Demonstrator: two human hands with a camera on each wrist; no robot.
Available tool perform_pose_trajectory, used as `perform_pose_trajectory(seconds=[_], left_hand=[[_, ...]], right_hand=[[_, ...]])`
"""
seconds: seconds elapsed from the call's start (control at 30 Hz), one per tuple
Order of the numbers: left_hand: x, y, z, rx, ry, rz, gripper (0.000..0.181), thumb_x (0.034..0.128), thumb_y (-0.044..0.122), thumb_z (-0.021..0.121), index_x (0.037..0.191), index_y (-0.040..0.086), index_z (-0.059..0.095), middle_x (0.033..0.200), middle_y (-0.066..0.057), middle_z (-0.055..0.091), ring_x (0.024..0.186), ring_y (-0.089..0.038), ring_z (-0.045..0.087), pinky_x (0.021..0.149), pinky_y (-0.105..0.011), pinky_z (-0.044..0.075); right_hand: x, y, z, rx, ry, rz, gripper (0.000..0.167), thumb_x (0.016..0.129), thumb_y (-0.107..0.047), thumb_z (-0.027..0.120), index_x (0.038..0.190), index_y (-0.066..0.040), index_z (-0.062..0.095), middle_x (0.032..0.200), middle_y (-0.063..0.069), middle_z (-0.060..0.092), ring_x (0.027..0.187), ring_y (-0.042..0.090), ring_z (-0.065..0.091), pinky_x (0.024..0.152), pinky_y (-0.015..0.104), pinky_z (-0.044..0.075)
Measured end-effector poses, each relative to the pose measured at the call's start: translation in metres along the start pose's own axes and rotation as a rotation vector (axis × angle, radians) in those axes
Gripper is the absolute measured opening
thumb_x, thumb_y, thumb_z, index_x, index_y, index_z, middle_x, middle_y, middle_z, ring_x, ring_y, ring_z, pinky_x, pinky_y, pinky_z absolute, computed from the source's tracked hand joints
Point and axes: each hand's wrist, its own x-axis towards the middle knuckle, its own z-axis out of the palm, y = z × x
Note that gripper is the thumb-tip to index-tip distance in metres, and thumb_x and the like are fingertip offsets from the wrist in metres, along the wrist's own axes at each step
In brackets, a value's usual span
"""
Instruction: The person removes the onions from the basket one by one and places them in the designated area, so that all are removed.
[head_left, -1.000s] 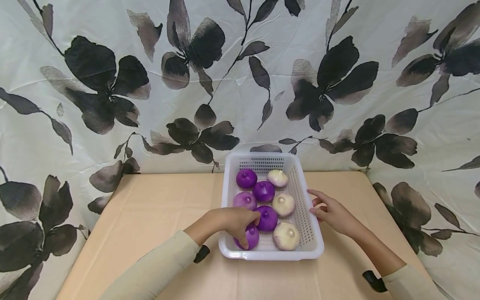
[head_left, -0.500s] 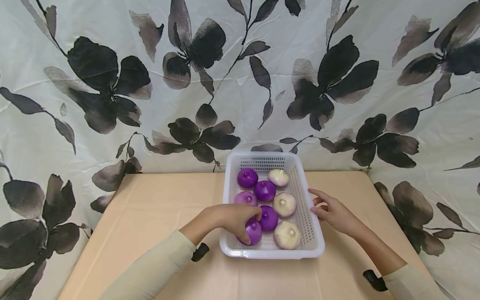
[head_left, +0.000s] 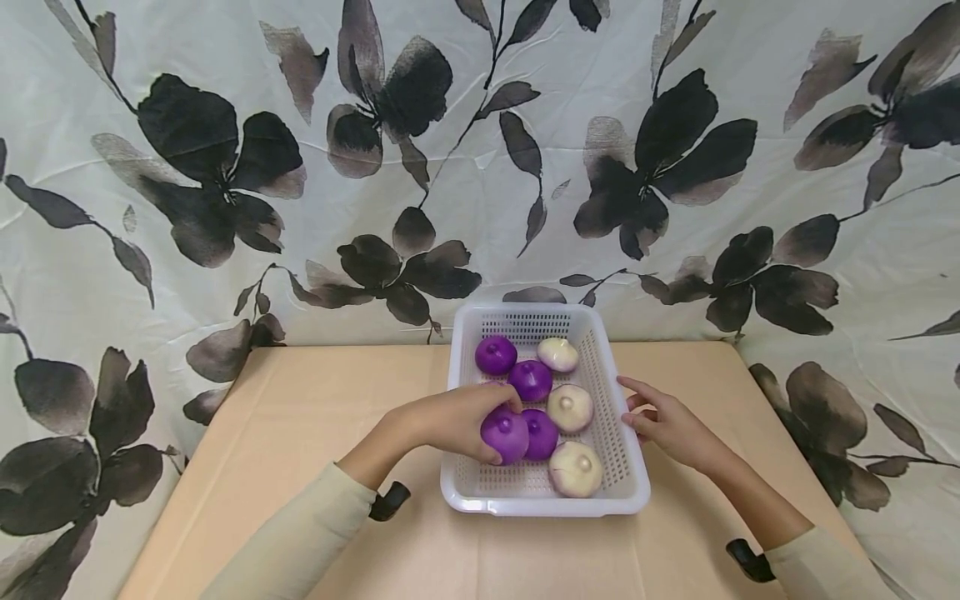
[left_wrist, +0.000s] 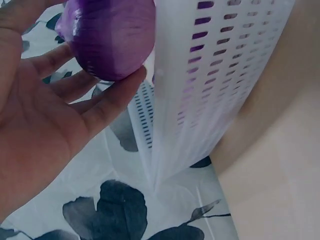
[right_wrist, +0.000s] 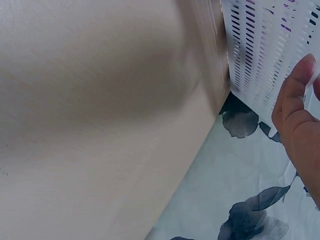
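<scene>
Left fingers grip purple onion; white onions, basket wall nearby.

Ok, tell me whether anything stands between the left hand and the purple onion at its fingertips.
Nothing visible does: the left hand grips the onion directly, and the basket wall isn't between them.

Near the far edge of the tabletop, slightly right of its middle: a basket, with a cloth behind. Inside, on the right, a file of onions, three from far to near; left of these, three staggered onions. At the basket's left side, a held onion in the left hand; at the right rim, the right hand.
</scene>
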Motion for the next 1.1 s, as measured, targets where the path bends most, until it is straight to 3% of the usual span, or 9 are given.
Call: perform_pose_trajectory(seconds=[0.17,0.4,0.73,1.1], left_hand=[[-0.006,-0.005,-0.006,-0.038,0.126,0.011,0.058,0.0767,0.026,0.086,0.127,0.018,0.059,0.123,0.002,0.062,0.113,-0.012,0.059,0.094,-0.031,0.055],[-0.015,-0.014,-0.011,-0.038,0.290,0.001,0.064,0.0760,0.032,0.085,0.133,0.017,0.061,0.133,-0.002,0.062,0.121,-0.018,0.057,0.099,-0.041,0.054],[-0.026,-0.035,-0.013,-0.054,0.462,-0.015,0.063,0.0750,0.033,0.086,0.132,0.018,0.064,0.132,-0.001,0.065,0.122,-0.021,0.058,0.101,-0.046,0.051],[-0.036,-0.063,-0.018,-0.090,0.617,-0.059,0.064,0.0726,0.026,0.091,0.130,0.016,0.064,0.130,-0.005,0.066,0.115,-0.023,0.065,0.097,-0.042,0.057]], right_hand=[[0.000,0.000,0.000,-0.001,0.006,-0.003,0.062,0.101,0.000,0.059,0.156,0.008,0.031,0.117,0.029,0.055,0.091,0.017,0.067,0.070,0.035,0.062],[0.001,0.001,0.000,0.000,0.002,-0.001,0.062,0.102,0.000,0.059,0.157,0.007,0.031,0.117,0.028,0.055,0.091,0.019,0.066,0.071,0.037,0.062],[0.000,0.003,0.000,0.004,0.001,-0.005,0.063,0.102,-0.001,0.060,0.157,0.006,0.031,0.118,0.027,0.055,0.090,0.016,0.066,0.070,0.036,0.062],[0.000,0.003,0.000,0.013,0.006,-0.009,0.063,0.102,-0.002,0.060,0.157,0.007,0.031,0.118,0.028,0.056,0.091,0.016,0.067,0.070,0.034,0.062]])
